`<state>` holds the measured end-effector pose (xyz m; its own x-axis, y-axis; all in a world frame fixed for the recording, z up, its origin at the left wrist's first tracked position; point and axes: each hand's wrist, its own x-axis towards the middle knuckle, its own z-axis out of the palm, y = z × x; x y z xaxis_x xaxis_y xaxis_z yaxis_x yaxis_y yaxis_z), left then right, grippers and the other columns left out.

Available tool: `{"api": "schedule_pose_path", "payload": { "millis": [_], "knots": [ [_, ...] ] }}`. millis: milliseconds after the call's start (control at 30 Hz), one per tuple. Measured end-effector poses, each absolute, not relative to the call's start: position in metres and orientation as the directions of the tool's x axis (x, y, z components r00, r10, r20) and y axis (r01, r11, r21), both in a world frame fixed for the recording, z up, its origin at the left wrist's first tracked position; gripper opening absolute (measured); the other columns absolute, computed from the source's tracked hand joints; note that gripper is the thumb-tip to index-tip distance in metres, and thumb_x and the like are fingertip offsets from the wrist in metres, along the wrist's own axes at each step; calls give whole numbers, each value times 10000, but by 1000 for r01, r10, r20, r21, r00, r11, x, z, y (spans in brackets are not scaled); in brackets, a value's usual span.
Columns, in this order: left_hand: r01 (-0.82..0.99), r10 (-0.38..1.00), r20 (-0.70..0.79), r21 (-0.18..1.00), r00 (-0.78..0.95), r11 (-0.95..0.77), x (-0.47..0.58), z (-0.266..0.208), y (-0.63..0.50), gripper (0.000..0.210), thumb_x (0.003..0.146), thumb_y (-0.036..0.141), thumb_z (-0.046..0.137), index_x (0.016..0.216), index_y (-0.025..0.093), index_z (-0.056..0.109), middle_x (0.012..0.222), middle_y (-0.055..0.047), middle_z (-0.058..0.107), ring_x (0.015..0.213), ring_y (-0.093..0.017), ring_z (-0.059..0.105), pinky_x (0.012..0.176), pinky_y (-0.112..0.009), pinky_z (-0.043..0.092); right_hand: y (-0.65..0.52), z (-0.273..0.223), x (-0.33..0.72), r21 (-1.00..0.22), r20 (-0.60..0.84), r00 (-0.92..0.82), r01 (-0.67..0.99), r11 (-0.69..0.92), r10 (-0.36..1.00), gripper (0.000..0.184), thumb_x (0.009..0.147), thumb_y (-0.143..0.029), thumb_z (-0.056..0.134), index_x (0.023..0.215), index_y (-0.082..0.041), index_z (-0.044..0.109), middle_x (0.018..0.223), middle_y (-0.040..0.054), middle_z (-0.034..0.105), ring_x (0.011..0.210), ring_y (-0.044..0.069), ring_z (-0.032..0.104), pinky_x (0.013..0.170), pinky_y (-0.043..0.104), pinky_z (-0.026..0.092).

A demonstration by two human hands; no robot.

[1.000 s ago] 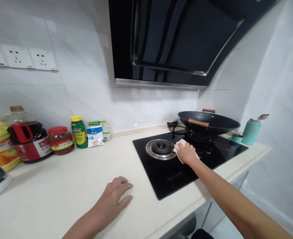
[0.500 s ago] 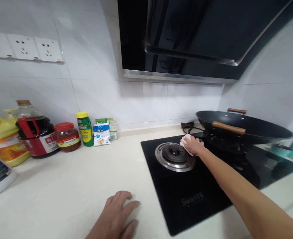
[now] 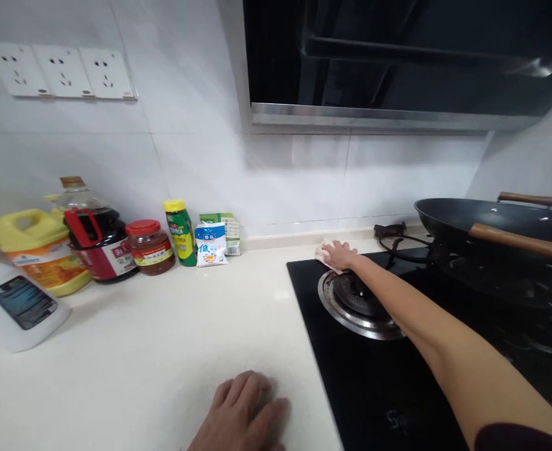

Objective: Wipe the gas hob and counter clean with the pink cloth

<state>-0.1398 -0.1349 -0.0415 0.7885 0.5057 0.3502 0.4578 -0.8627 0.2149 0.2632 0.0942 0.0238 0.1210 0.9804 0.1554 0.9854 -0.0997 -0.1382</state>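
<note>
My right hand (image 3: 342,255) presses a crumpled whitish cloth (image 3: 325,252) down at the back left corner of the black glass cooktop (image 3: 351,382). Its arm reaches across the round gas burner (image 3: 348,313) with a steel ring, hiding part of it. My left hand (image 3: 243,413) is low over the pale countertop (image 3: 139,369), left of the cooktop, with fingers bent and apart and nothing in them. Whether it touches the surface I cannot tell.
A large black wok (image 3: 487,219) with wooden handles sits at right; a black pan support (image 3: 391,235) stands beside it. Along the wall are a red-lidded jar (image 3: 151,254), a green bottle (image 3: 181,235), a salt packet (image 3: 211,245) and large jugs. A range hood (image 3: 388,116) overhangs.
My right hand has slid the cloth from the burner's right rear side to the cooktop's back left corner. The view has shifted, and my left hand stays low by the counter.
</note>
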Motion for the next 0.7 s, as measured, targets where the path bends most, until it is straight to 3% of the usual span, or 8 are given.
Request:
{"api": "schedule_pose_path", "payload": {
  "millis": [133, 267, 433, 700],
  "knots": [
    [444, 487, 391, 202, 781, -873, -140, -43, -137, 458, 918, 308, 534, 1375, 336, 524, 1240, -99, 582, 1086, -309, 532, 875, -474, 518, 94, 28, 216, -98, 28, 5, 995, -2, 1000, 517, 1001, -444, 478, 1499, -322, 410, 1602, 123, 260, 1372, 392, 339, 1040, 627, 332],
    [432, 464, 460, 180, 757, -884, -138, -43, -140, 442, 896, 273, 528, 1336, 305, 550, 1222, -107, 573, 1054, -303, 533, 847, -478, 521, 74, 32, 180, -70, 5, -75, 995, 75, 997, 568, 989, -484, 448, 1532, -358, 339, 1644, 95, 175, 1399, 399, 301, 1060, 631, 320],
    [439, 476, 478, 194, 738, -877, -137, -31, -146, 397, 891, 221, 550, 1281, 278, 588, 1232, -108, 567, 1064, -284, 536, 868, -455, 517, 28, 36, 148, -67, 23, -197, 978, 198, 980, 585, 968, -496, 462, 1526, -350, 364, 1642, 96, 193, 1386, 399, 313, 1058, 597, 334],
    [469, 509, 382, 200, 771, -860, -138, -4, -154, 327, 936, 254, 584, 1258, 285, 629, 1226, -97, 603, 1106, -274, 568, 939, -440, 510, -85, 30, 142, -113, 137, -320, 935, 336, 937, 599, 930, -445, 549, 1499, -313, 418, 1605, 124, 236, 1346, 372, 359, 1091, 525, 311]
  ]
}}
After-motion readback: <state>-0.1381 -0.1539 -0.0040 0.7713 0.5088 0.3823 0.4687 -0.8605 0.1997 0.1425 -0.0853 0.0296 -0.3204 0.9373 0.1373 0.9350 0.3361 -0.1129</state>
